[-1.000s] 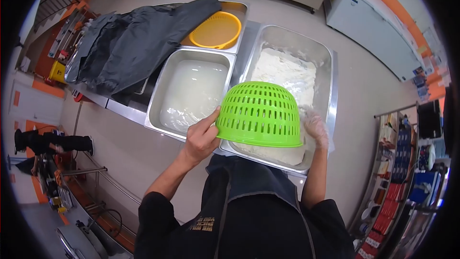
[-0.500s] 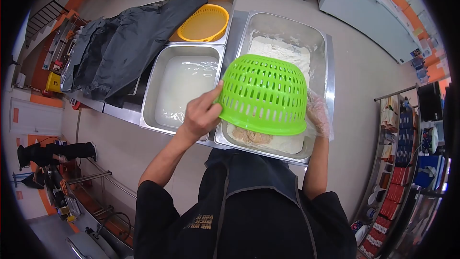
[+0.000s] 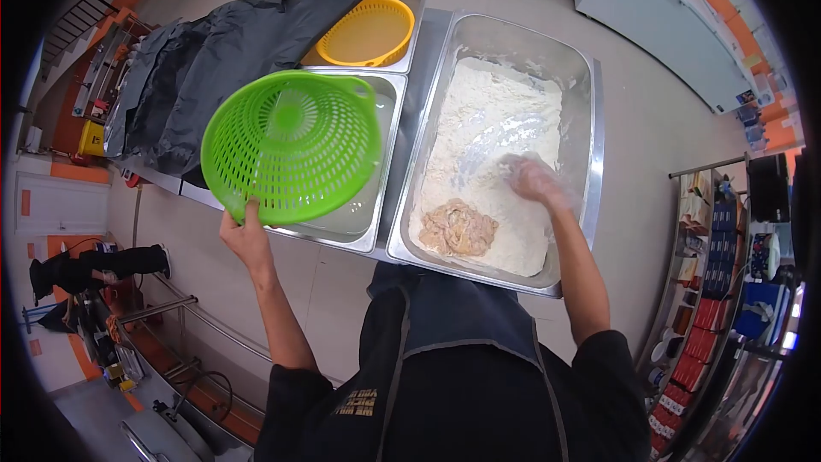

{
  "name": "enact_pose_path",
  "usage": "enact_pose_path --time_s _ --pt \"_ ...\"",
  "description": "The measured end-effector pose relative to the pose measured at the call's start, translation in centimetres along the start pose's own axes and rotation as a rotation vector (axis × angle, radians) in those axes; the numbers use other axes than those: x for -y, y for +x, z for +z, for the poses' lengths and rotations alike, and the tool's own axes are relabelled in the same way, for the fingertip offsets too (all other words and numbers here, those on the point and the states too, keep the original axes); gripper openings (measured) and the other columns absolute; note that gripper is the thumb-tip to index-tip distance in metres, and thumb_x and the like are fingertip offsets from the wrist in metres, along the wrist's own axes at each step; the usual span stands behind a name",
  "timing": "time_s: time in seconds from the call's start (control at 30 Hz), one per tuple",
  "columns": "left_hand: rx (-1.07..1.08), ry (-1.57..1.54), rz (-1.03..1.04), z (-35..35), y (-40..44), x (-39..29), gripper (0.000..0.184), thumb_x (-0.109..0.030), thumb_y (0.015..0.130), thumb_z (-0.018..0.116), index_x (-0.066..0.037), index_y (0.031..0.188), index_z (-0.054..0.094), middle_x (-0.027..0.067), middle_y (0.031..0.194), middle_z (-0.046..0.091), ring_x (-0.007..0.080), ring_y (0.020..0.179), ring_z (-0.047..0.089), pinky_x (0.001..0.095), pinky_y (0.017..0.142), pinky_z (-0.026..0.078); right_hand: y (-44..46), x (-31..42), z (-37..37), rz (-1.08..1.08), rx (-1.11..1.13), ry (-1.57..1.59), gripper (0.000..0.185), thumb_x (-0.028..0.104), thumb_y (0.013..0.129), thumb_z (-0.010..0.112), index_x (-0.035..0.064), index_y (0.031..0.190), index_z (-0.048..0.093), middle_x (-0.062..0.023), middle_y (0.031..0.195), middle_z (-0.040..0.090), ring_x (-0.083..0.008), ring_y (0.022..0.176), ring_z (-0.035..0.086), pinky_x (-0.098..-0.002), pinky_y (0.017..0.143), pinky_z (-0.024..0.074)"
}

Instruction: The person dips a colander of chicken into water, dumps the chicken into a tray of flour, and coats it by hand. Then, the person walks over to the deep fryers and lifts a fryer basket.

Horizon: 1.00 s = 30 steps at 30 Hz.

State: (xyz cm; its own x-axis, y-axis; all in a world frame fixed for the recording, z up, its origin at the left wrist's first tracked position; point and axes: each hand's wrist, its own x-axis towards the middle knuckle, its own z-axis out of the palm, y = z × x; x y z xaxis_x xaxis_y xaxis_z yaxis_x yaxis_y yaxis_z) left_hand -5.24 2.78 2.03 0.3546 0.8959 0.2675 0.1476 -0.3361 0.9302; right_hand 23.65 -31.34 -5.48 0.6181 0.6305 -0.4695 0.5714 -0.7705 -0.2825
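Note:
My left hand (image 3: 246, 238) grips the near rim of a green plastic colander (image 3: 286, 150). The colander is tilted, its hollow inside toward me, above the water-filled metal pan (image 3: 355, 227). Nothing lies inside the colander. Over the flour (image 3: 479, 111) in the right-hand metal pan (image 3: 590, 145) is my right hand (image 3: 539, 181), in a clear plastic glove. Motion smears its fingers, so their grip is unclear. A heap of wet, pinkish-beige pieces (image 3: 458, 228), which look like raw meat, rests on the flour near the pan's front left corner.
A yellow basket (image 3: 376, 30) sits in liquid in the back pan. Dark plastic sheeting (image 3: 222, 60) covers the counter's left side. Beyond the counter stands a white chest freezer (image 3: 658, 30). Shelves of packages (image 3: 705, 316) are at right. Another person's legs (image 3: 120, 265) show at far left.
The green colander has moved left from over the flour pan and tipped, uncovering the meat-like heap. My right hand has left the colander and is over the flour.

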Motion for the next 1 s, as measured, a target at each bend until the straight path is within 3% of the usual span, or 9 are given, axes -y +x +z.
enact_pose_path --time_s 0.1,0.2,0.23,0.4,0.5,0.6,0.7,0.8,1.0 --pt "-0.097 -0.034 0.007 -0.2 -0.4 1.8 0.016 -0.003 0.082 0.056 0.006 0.094 0.061 0.0064 0.082 0.063 0.0099 0.072 0.056 0.0243 0.065 0.045 7.8 -2.3 4.2 -0.232 -0.230 -0.114 0.035 0.031 0.084 0.050 0.0073 0.108 0.057 -0.0205 0.104 0.059 -0.0320 0.097 0.057 -0.0381 0.087 0.0432" --pt "-0.154 -0.025 -0.007 -0.1 -1.0 2.9 0.016 -0.003 0.082 0.056 0.006 0.093 0.061 0.0071 0.082 0.064 0.0100 0.072 0.056 0.0248 0.065 0.045 12.7 0.8 4.9 -0.160 -0.203 0.255 0.037 0.031 0.084 0.049 0.0032 0.106 0.058 -0.0221 0.099 0.060 -0.0357 0.094 0.057 -0.0391 0.087 0.0439" --pt "-0.167 -0.008 -0.006 -0.2 -1.0 3.2 0.016 -0.004 0.082 0.056 0.006 0.093 0.061 0.0075 0.083 0.064 0.0101 0.072 0.056 0.0250 0.066 0.046 14.3 1.4 7.8 -0.292 -0.480 0.323 0.039 0.033 0.085 0.046 0.0010 0.102 0.059 -0.0250 0.094 0.060 -0.0379 0.090 0.058 -0.0407 0.084 0.0452" --pt "-0.127 0.076 -0.075 -0.6 -1.2 3.5 0.017 -0.005 0.082 0.057 0.006 0.095 0.061 0.0076 0.083 0.064 0.0106 0.072 0.057 0.0257 0.067 0.046 10.0 8.3 7.8 -0.330 -0.061 0.272 0.038 0.037 0.087 0.041 0.0028 0.090 0.058 -0.0250 0.084 0.060 -0.0370 0.081 0.059 -0.0441 0.077 0.0457" --pt "-0.070 0.039 -0.129 0.1 -1.3 4.3 0.018 -0.006 0.083 0.057 0.006 0.096 0.061 0.0075 0.082 0.064 0.0109 0.072 0.057 0.0260 0.067 0.046 5.9 10.1 8.0 -0.565 0.169 0.184 0.037 0.036 0.087 0.041 0.0028 0.085 0.057 -0.0218 0.076 0.060 -0.0356 0.075 0.058 -0.0437 0.073 0.0464" --pt "-0.045 0.030 -0.133 0.7 -1.3 5.7 0.019 -0.008 0.083 0.058 0.006 0.095 0.061 0.0075 0.082 0.064 0.0111 0.072 0.057 0.0266 0.067 0.046 6.0 8.5 10.5 -0.930 0.176 -0.304 0.037 0.034 0.088 0.042 0.0013 0.080 0.056 -0.0195 0.069 0.057 -0.0335 0.067 0.057 -0.0417 0.066 0.0469" --pt "-0.034 0.061 -0.116 0.9 -1.3 6.2 0.020 -0.010 0.083 0.059 0.006 0.095 0.062 0.0075 0.081 0.064 0.0112 0.072 0.056 0.0271 0.067 0.046 0.8 8.8 5.2 -0.777 0.343 -0.017 0.034 0.031 0.089 0.042 0.0025 0.077 0.057 -0.0188 0.066 0.057 -0.0331 0.061 0.057 -0.0403 0.061 0.0464" --pt "-0.026 0.111 -0.102 0.8 -1.5 6.6 0.021 -0.011 0.083 0.059 0.006 0.095 0.062 0.0075 0.080 0.064 0.0109 0.071 0.056 0.0269 0.066 0.046 -0.8 5.9 1.4 -0.603 0.168 0.097 0.033 0.031 0.089 0.043 0.0037 0.078 0.059 -0.0199 0.071 0.059 -0.0343 0.062 0.057 -0.0413 0.060 0.0463" --pt "0.036 0.115 -0.137 1.0 -1.5 6.3 0.022 -0.013 0.084 0.059 0.006 0.095 0.061 0.0073 0.081 0.064 0.0103 0.070 0.056 0.0263 0.063 0.046 -1.0 -3.7 6.4 -0.112 0.161 -0.243 0.050 0.042 0.090 0.036 -0.0004 0.092 0.062 -0.0226 0.089 0.061 -0.0371 0.084 0.057 -0.0443 0.079 0.0426"
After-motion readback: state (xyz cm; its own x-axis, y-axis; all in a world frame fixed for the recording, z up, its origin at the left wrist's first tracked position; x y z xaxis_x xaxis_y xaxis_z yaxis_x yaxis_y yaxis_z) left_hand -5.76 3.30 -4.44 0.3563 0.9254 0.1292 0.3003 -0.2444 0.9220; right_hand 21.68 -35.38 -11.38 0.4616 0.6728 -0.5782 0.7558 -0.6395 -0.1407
